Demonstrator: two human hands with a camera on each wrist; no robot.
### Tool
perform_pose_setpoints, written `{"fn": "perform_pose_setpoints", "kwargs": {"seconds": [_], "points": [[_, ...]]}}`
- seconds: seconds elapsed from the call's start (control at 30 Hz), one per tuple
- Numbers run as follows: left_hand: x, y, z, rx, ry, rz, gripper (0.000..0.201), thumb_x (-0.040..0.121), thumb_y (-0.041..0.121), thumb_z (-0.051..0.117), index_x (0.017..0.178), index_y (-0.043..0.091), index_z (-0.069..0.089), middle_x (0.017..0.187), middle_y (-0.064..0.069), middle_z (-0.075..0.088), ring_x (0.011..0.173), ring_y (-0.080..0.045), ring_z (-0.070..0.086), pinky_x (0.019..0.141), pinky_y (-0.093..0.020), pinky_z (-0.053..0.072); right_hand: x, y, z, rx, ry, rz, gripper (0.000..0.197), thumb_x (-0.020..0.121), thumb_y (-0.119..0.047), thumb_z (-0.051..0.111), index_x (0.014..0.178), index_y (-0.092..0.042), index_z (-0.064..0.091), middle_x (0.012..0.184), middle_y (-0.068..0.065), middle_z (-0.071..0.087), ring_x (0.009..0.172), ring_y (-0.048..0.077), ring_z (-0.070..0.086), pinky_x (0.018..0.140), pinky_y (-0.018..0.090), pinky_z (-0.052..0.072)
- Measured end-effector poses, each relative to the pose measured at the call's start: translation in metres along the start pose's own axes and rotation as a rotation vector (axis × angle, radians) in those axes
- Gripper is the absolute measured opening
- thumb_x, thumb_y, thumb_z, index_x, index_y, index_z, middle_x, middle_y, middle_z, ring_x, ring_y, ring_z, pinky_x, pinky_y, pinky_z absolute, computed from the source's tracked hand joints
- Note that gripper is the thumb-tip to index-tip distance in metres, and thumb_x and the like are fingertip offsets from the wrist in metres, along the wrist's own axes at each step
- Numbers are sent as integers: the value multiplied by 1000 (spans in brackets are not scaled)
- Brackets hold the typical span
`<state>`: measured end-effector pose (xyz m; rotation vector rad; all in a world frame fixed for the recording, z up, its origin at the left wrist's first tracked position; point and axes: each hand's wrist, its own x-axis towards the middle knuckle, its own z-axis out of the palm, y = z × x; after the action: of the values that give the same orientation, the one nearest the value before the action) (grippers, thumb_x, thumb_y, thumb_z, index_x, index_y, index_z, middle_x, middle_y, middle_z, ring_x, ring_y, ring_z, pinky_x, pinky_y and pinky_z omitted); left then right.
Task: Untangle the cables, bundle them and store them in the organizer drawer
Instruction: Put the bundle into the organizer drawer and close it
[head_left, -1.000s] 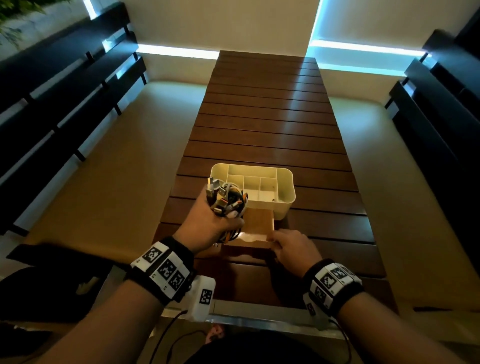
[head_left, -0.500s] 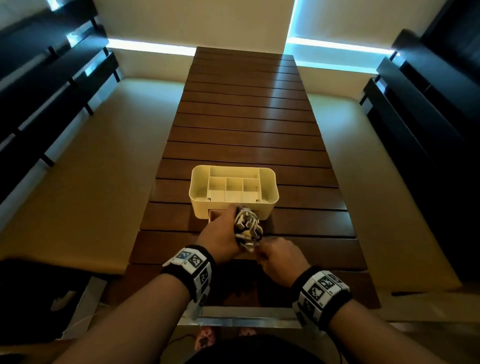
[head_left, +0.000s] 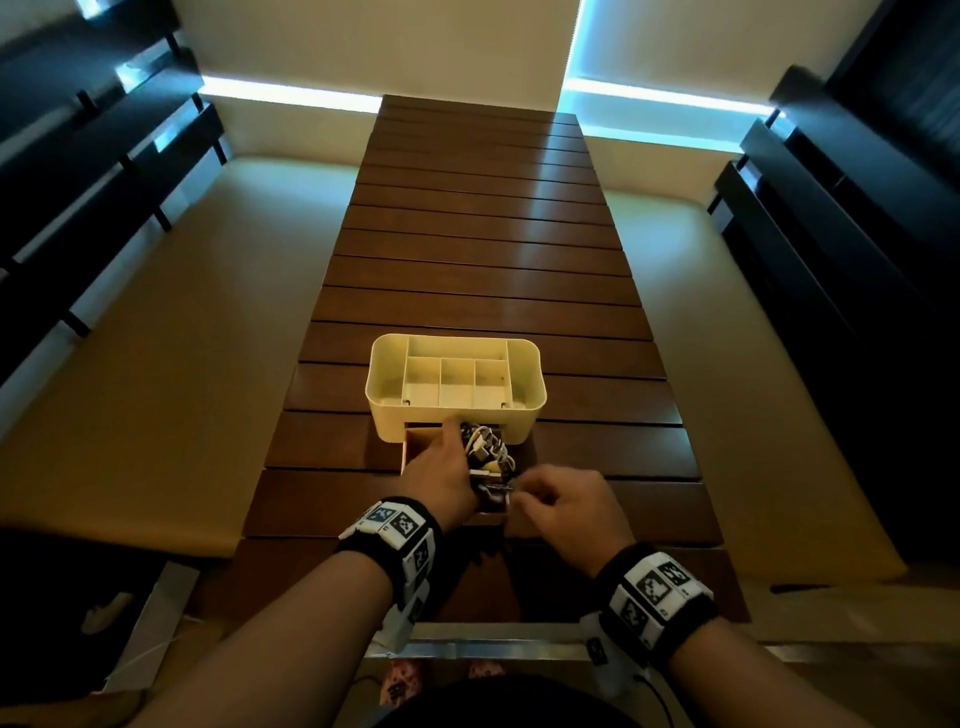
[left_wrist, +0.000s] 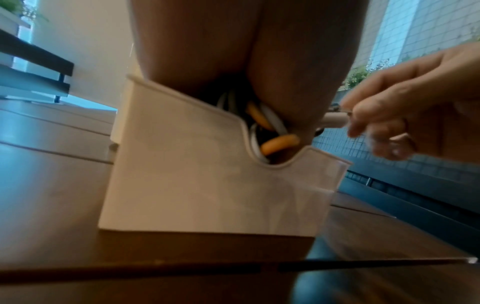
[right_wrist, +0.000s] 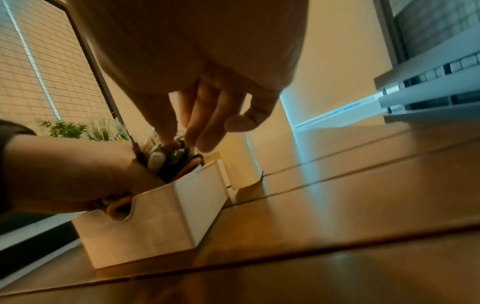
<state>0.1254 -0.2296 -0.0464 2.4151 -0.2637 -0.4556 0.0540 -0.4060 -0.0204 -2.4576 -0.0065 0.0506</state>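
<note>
A cream organizer (head_left: 530, 395) with open top compartments stands on the slatted wooden table (head_left: 467, 270). Its drawer (head_left: 410, 447) (left_wrist: 207, 185) (right_wrist: 145, 226) is pulled out toward me. My left hand (head_left: 441, 473) (left_wrist: 233, 51) (right_wrist: 64, 174) grips the coiled cable bundle (head_left: 485, 444) (left_wrist: 275, 142) (right_wrist: 176, 160) of white, black and orange leads, which sits down inside the drawer. My right hand (head_left: 561, 504) (left_wrist: 402, 113) (right_wrist: 202, 115) is at the near end of the bundle. Its fingertips pinch a white plug (left_wrist: 335, 121) that sticks out of the bundle.
Cushioned benches (head_left: 156, 364) run along both sides of the table, with dark slatted backrests (head_left: 78, 208) behind them. A metal edge (head_left: 493, 649) borders the table's near end. Bare table slats stretch beyond the organizer.
My left hand has brought the bundle down from beside the organizer's top into the drawer. My right hand has left the drawer front and taken the plug on the bundle.
</note>
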Motion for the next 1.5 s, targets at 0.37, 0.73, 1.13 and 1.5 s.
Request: {"fn": "perform_pose_setpoints", "kwargs": {"seconds": [0.37,0.73,1.13,1.5], "points": [[0,-4,-2,67,12,3,97,71,24,84,140,17,16,114,-14,66,98,-32,67,84,-48,55,28,-16,18,-348,-177,-321,82,91,-39,63,157,-18,19,166,-1,9,143,22,35,117,37,30],[2,-2,-15,485,-39,20,89,72,54,76,136,11,32,134,-14,48,123,-34,47,100,-43,43,41,-21,28,-600,-158,-279,45,86,-42,56,120,-15,65,120,2,67,103,23,65,74,35,53],[-30,-27,-11,631,-168,238,94,85,71,7,156,14,-16,156,2,-29,146,-11,-22,122,-46,-10,54,-38,27,-549,-292,-202,53,95,-36,51,143,-16,44,143,5,36,129,25,37,101,43,45],[-29,-34,-10,526,-162,220,82,98,49,36,157,20,-13,166,0,-16,152,-14,-12,119,-43,-16,19,-34,68,-454,-292,-171,81,89,-44,28,156,-3,6,165,15,3,153,27,-2,125,43,1]]}}
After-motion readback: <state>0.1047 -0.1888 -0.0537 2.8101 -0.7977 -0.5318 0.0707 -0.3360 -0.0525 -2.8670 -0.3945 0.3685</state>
